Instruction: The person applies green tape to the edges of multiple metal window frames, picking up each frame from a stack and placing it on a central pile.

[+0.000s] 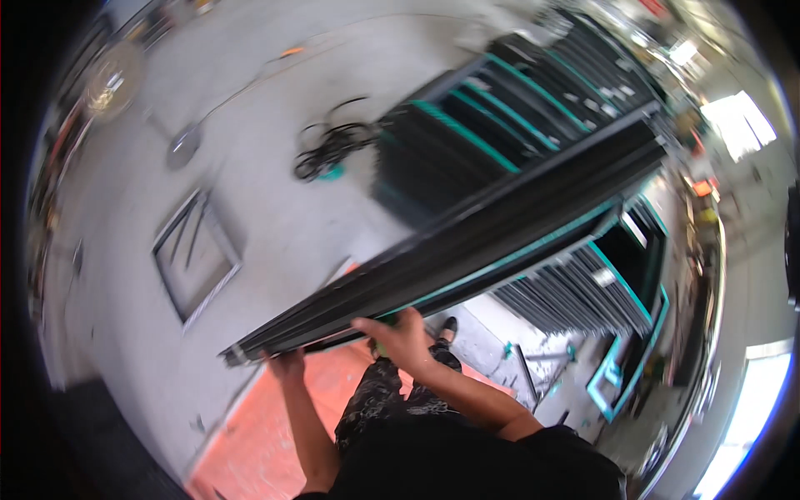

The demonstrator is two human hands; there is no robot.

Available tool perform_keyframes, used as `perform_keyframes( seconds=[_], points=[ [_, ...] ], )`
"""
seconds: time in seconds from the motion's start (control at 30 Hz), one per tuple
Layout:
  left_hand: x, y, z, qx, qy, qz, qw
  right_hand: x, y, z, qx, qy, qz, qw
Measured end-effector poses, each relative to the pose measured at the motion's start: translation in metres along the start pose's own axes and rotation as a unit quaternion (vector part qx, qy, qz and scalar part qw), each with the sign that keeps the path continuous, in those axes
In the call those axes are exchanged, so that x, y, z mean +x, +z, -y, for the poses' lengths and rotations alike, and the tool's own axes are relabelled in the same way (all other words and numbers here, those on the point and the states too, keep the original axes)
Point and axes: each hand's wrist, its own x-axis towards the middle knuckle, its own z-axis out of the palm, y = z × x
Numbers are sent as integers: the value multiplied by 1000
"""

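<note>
A long black frame (500, 221), seemingly of ridged metal profiles with a thin teal edge strip, slants from in front of me to the upper right. My left hand (286, 364) is closed on its near lower end, with the fingertips partly hidden by the frame. Farther along the same near edge is my right hand (400, 340), thumb and fingers spread apart against or just beside it; blur hides the exact contact. A small green patch shows by the right palm, too smeared to identify.
Stacked black frames with teal edges (467, 133) stand beyond the long one, and more frames (575, 287) to the right. A rectangular frame (196, 258) and a tangle of black straps (333, 150) lie on the grey floor. Orange sheeting (258, 442) is underfoot.
</note>
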Motion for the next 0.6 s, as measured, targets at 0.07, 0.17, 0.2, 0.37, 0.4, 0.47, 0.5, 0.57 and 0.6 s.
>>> perform_keyframes(
  seconds=[0.07, 0.17, 0.2, 0.37, 0.4, 0.47, 0.5, 0.57, 0.6],
  points=[
    [-2, 55, 8, -99, 20, -61, 993, -13, -25, 33, -13, -47, 9, 999],
    [17, 136, 21, -22, -6, 154, 988, -35, -62, 89, 40, -122, -37, 991],
    [25, 161, 26, 33, -21, 237, 971, -43, -76, 106, 37, -118, -46, 991],
    [68, 273, 88, -31, 0, 321, 947, -79, -169, 169, 164, -280, -14, 946],
    [78, 295, 107, -3, 32, 333, 942, -81, -188, 180, 180, -303, -25, 935],
    [93, 345, 152, 317, 318, 361, 818, -82, -228, 201, 181, -332, -81, 922],
    [97, 371, 181, 374, 405, 328, 767, -81, -248, 211, 188, -367, -93, 906],
    [85, 427, 235, 243, 233, 198, 920, -85, -297, 230, 194, -391, -121, 891],
    [79, 458, 262, 164, 159, 154, 961, -88, -321, 239, 195, -375, -119, 899]
  ],
)
